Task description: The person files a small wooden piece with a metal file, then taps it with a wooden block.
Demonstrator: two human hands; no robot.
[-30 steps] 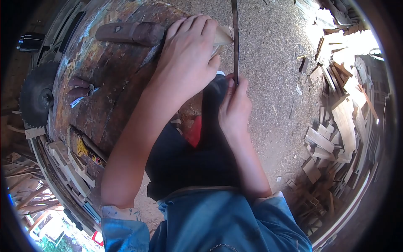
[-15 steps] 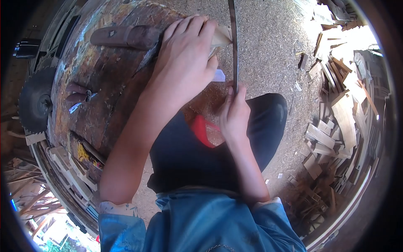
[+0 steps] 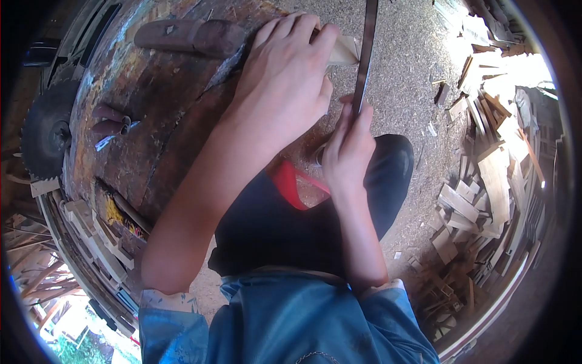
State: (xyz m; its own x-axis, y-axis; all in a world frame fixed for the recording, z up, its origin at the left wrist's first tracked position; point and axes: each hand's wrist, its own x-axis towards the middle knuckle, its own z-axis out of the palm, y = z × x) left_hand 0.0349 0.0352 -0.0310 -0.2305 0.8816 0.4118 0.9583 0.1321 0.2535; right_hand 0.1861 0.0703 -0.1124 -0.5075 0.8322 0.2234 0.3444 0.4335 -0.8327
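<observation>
Left hand [image 3: 285, 73] pressed palm-down, fingers together, pinning a small pale wood piece [image 3: 344, 51] to the edge of the worn block [image 3: 157, 109]; right hand [image 3: 347, 151] closed around the lower end of a thin flat blade [image 3: 364, 54] standing just beside the wood's free end. For a clean stroke, judged here, the blade should run flush against that end while the left fingertips stay behind it. Both forearms reach forward, the left extended, the right bent close to the body.

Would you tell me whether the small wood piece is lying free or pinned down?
Pinned down: the left hand presses the wood piece onto the stump.
</observation>
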